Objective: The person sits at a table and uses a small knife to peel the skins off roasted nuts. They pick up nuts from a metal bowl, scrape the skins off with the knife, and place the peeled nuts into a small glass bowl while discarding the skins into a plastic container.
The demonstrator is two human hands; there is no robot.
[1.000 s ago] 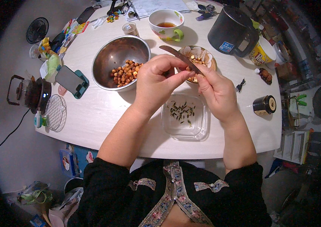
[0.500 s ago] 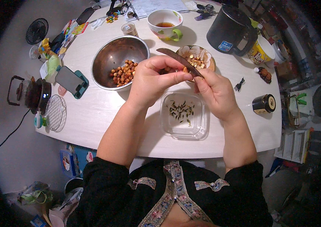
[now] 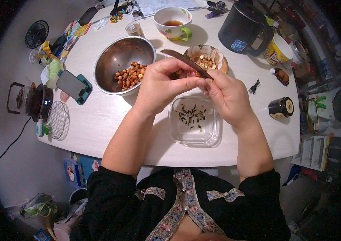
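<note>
My left hand (image 3: 158, 82) is closed in a pinch on a small brown lotus seed (image 3: 197, 74), mostly hidden by the fingers. My right hand (image 3: 231, 96) grips a dark, curved knife (image 3: 183, 57); its blade points up and left, crossing over the left fingertips at the seed. Below both hands sits a clear square box (image 3: 194, 140) with thin green lotus seed cores (image 3: 191, 116). Left of the hands, a steel bowl (image 3: 100, 64) holds brown lotus seeds (image 3: 129, 77). Behind them, a flowered plate (image 3: 192, 50) carries pale split seeds (image 3: 208, 63), partly covered by the knife and right hand.
A cup of tea (image 3: 172, 15) and a black kettle (image 3: 242, 30) stand at the back. To the right are a yellow tub (image 3: 276, 51), a short cable (image 3: 254, 86) and a dark jar (image 3: 281, 107). A phone on a stand (image 3: 74, 86) and a wire rack (image 3: 59, 120) lie left.
The knife's handle-side end sits slightly lower against the seed, and the fingers have shifted a little. The whole view has drifted slightly; both hands keep their hold.
</note>
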